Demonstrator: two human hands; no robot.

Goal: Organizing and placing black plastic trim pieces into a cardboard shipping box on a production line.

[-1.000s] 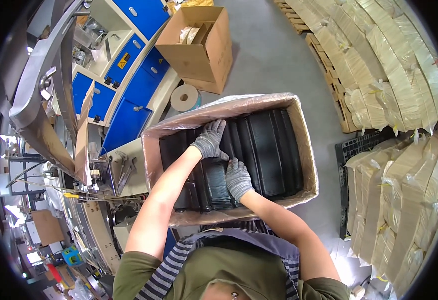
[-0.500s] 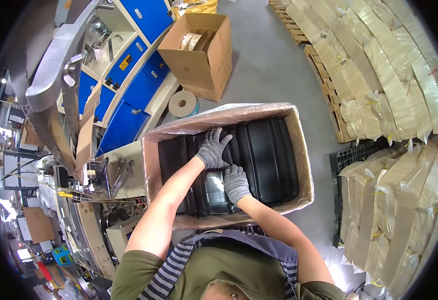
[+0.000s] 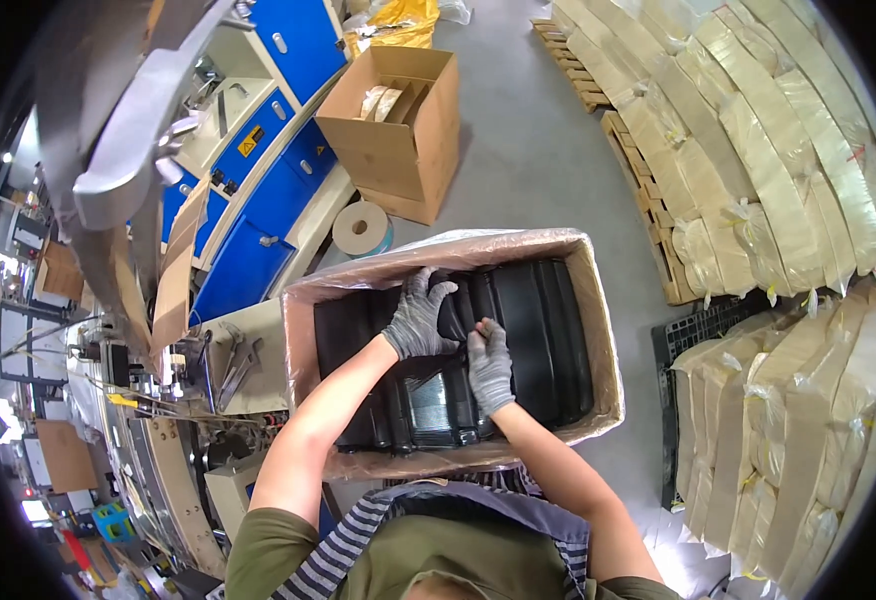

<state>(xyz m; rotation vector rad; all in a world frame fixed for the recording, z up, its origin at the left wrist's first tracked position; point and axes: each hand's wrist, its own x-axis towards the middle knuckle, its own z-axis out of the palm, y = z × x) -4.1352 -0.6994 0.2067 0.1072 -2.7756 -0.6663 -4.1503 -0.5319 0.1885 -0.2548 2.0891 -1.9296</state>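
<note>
A large cardboard box lined with clear plastic stands in front of me, filled with several black moulded plastic parts standing side by side. My left hand, in a grey knit glove, lies spread on top of the black parts near the box's middle. My right hand, gloved the same way, presses its fingers on a black part just to the right of the left hand. Neither hand has lifted anything clear of the box.
A smaller open cardboard box stands on the grey floor beyond, with a tape roll beside it. Blue cabinets and a cluttered workbench lie to the left. Wrapped stacks on pallets fill the right.
Both hands have stayed on the black parts and drawn a little closer together. The camera view has shifted slightly; the box sits lower in the picture.
</note>
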